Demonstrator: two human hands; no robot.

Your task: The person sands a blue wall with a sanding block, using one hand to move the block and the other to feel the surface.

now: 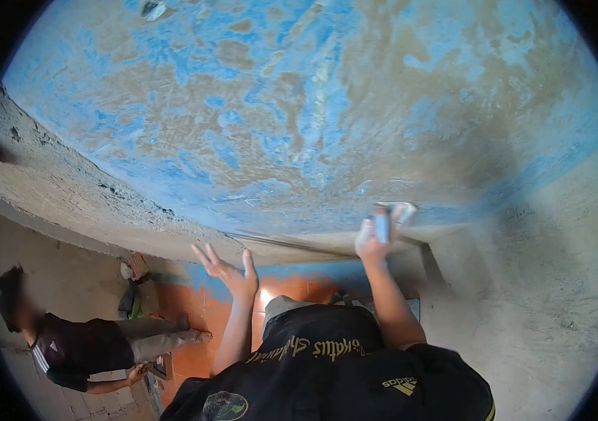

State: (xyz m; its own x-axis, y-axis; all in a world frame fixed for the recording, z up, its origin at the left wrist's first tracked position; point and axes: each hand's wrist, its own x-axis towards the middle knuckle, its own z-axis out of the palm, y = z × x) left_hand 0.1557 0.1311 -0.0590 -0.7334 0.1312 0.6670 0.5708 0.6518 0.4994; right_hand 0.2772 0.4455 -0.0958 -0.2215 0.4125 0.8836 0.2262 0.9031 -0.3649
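In front of me is a wall [264, 119] with blue paint, broken up by brown-grey patches and streaks. My right hand [373, 247] is closed around a flat hand tool [397, 212], which has a pale plate and is smeared by motion. The tool is right at the lower part of the blue surface, and its exact kind cannot be made out. My left hand [232, 275] is raised with fingers spread, holding nothing, close to the pale lower band of the wall.
A person [81, 344] in a dark shirt and cap stands at the left. Below me is an orange tiled floor [187, 358]. A rough, chipped ledge [102, 193] runs along the left, and a bare grey wall [523, 309] rises at the right.
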